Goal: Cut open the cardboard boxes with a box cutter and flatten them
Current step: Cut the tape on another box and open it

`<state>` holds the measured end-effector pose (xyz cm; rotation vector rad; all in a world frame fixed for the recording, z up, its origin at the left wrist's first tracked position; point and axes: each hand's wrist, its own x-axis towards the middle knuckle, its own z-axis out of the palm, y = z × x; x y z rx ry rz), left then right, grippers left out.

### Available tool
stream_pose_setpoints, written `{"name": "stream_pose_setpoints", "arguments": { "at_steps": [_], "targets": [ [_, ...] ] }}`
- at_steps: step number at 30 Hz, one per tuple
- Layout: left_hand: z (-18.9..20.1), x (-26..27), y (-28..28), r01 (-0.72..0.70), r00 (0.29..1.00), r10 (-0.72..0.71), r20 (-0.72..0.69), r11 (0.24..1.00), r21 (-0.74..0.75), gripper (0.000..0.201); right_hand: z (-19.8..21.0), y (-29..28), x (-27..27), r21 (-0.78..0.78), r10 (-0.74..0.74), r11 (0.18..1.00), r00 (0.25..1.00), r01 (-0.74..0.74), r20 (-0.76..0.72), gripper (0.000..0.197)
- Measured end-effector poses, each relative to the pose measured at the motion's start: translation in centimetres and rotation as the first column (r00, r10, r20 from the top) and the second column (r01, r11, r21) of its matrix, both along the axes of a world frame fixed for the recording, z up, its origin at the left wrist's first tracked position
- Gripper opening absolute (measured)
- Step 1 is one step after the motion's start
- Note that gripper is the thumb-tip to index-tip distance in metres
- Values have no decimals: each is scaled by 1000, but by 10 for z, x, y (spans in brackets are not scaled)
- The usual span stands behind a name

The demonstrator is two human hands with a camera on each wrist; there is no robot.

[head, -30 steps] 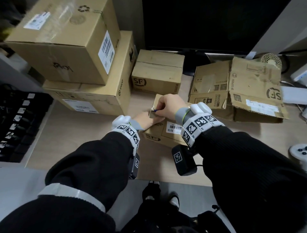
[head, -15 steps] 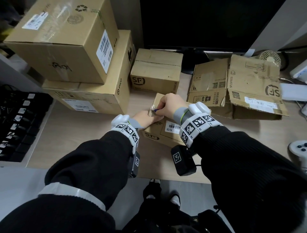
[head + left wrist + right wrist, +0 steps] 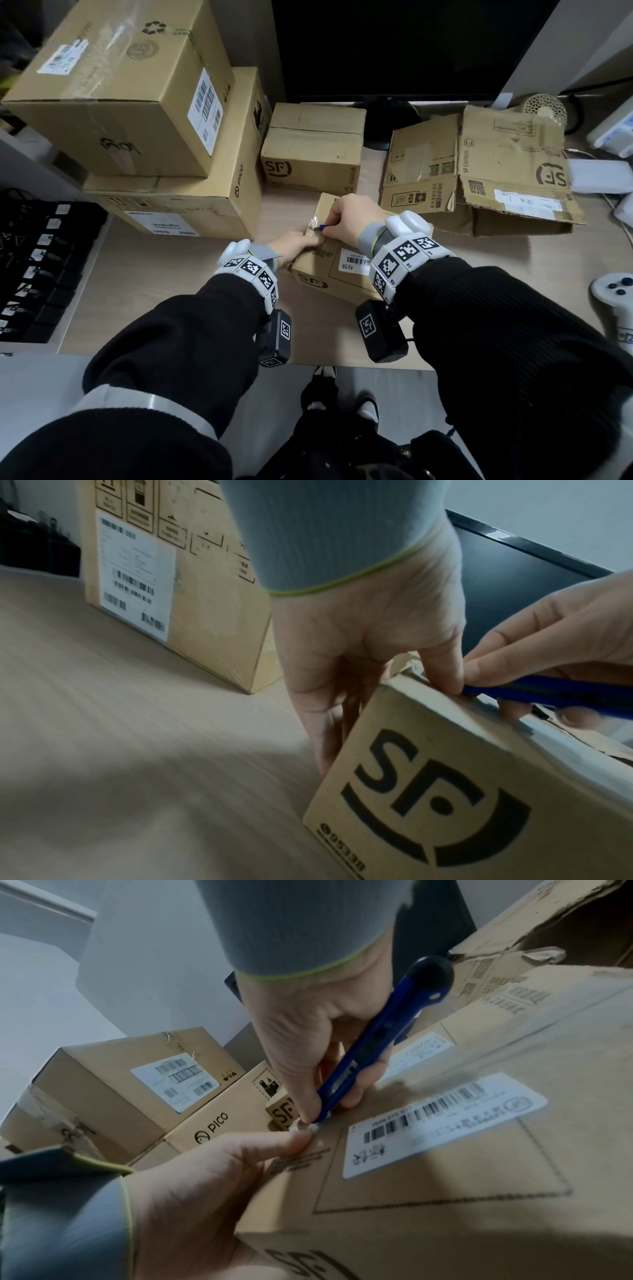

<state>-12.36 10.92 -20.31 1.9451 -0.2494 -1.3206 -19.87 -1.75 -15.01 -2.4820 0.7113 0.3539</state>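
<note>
— Where's the small SF box (image 3: 329, 270)?

— Mid-tabletop, toward the near edge. The left hand (image 3: 297, 247) clasps its left corner, thumb on top, fingers down the side.

— And the right hand (image 3: 349, 219)?

— Fingers curled round the blue box cutter (image 3: 369, 1045), its tip at the taped top edge, just beside the left thumb.

The blade of the box cutter (image 3: 371, 1045) is not visible: the tip is covered by the right hand (image 3: 308, 1031) and the thumb of the left hand (image 3: 192, 1183). The left hand's fingers (image 3: 323, 723) pass behind the left face of the small SF box (image 3: 445, 791); their ends are hidden. The right arm covers this box's near right corner in the head view. The print on its barcode label (image 3: 441, 1121) is blurred and unreadable.
</note>
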Motion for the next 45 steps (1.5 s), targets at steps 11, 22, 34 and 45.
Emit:
{"name": "stream_pose_setpoints", "arguments": {
  "at_steps": [11,22,34,45],
  "targets": [
    [7,-8,-2,-79,997,79,-16,996,-28,18,1,-13,-18,-36,59,998,998,-59,-22,4],
    [10,-8,-3,-131,991,131,-32,991,14,16,1,-38,-64,-41,-46,998,998,44,-48,5],
    [11,-23,-8,-138,985,135,106,990,20,24,7,-62,-117,-40,-134,990,990,132,-50,6],
    [11,-35,-11,-65,933,40,357,996,59,39,6,-72,-154,29,-256,966,967,256,9,7]
  ]
}}
